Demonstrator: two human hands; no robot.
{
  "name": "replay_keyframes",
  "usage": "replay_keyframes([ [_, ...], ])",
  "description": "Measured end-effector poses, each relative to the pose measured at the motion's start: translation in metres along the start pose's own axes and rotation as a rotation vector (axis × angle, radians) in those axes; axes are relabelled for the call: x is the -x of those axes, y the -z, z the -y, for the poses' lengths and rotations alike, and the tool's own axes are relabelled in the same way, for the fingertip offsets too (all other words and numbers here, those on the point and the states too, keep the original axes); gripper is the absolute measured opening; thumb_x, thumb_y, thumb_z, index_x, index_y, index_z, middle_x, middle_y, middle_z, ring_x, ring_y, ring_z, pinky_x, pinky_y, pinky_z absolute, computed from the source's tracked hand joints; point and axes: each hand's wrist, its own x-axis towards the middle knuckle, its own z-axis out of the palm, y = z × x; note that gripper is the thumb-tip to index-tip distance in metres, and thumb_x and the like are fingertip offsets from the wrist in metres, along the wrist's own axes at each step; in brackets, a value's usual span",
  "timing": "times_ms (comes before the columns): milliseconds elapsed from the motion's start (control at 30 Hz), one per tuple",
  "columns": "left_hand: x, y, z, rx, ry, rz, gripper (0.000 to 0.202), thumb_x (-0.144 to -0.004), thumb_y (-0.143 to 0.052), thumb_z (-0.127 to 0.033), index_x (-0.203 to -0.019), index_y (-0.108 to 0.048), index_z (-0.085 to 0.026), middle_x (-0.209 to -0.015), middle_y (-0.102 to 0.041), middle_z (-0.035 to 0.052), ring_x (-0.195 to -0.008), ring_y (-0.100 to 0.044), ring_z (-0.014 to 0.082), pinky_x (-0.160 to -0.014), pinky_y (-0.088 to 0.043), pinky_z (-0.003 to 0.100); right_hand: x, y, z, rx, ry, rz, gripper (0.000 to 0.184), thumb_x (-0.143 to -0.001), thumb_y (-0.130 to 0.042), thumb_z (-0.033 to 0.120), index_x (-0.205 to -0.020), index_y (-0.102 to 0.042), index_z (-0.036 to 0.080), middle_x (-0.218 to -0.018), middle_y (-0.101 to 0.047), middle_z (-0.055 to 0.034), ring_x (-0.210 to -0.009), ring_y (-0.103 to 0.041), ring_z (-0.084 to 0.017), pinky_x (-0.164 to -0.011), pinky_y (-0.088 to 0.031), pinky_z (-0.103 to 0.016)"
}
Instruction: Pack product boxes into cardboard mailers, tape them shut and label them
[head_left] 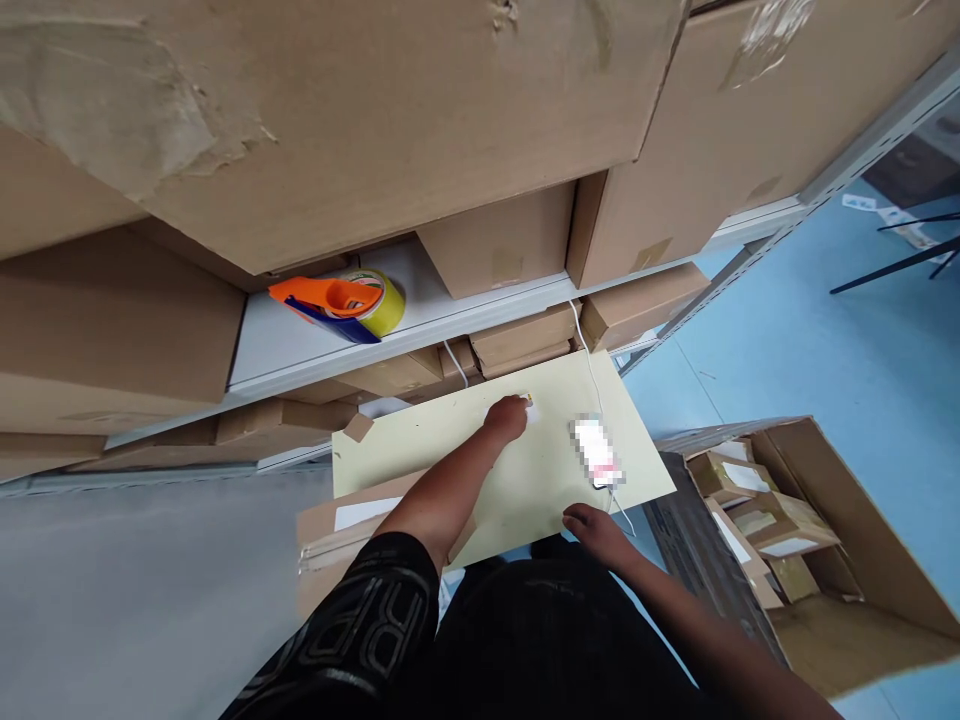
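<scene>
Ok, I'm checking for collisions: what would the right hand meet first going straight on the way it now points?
The right hand would probably meet the left forearm, though their relative heights are unclear.

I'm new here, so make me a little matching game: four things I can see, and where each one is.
Things:
1. Tape dispenser
2. Left hand
3. Right hand
4. Open box

Places:
A. At the near edge of the table
B. To the right of the table, with smaller boxes inside
C. On the shelf
D. Over the table's far half

Pairs: 1-C, 2-D, 3-A, 4-B
</scene>
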Motion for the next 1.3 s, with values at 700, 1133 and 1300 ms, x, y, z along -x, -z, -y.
replay_keyframes([
  [700, 0.077, 0.059, 0.083, 0.333, 0.568, -0.206, 0.036, -0.096, -0.054, -0.038, -0.125, -0.065, -0.021, -0.123, -0.075, 0.0127, -0.116, -0.070, 0.0272, -0.094, -0.051, 0.033, -0.146, -0.013, 0.136, 0.695, 0.268, -0.147, 0.050, -0.101, -0.045, 0.027, -0.149, -0.051, 0.016, -0.132, -0.066, -0.0162, -0.120, -0.060, -0.028, -0.092, -0.048, -0.035],
  [1133, 0.089, 0.041, 0.108, 0.693, 0.569, 0.098, 0.020, -0.088, -0.062, -0.033, -0.084, -0.070, -0.015, -0.069, -0.075, 0.0081, -0.059, -0.072, 0.0197, -0.054, -0.050, 0.025, -0.154, -0.018, 0.154, 0.906, 0.364, -0.339, 0.033, -0.100, -0.043, 0.023, -0.120, -0.067, 0.015, -0.112, -0.066, -0.0153, -0.103, -0.058, -0.027, -0.082, -0.042, -0.034],
  [1300, 0.090, 0.038, 0.113, 0.639, 0.561, 0.080, 0.026, -0.085, -0.067, -0.035, -0.101, -0.070, -0.014, -0.071, -0.076, 0.0073, -0.058, -0.070, 0.0191, -0.055, -0.050, 0.025, -0.172, -0.030, 0.143, 0.939, 0.302, -0.151, 0.059, -0.100, -0.040, 0.020, -0.158, -0.039, 0.011, -0.129, -0.059, -0.0212, -0.114, -0.054, -0.031, -0.089, -0.044, -0.040],
])
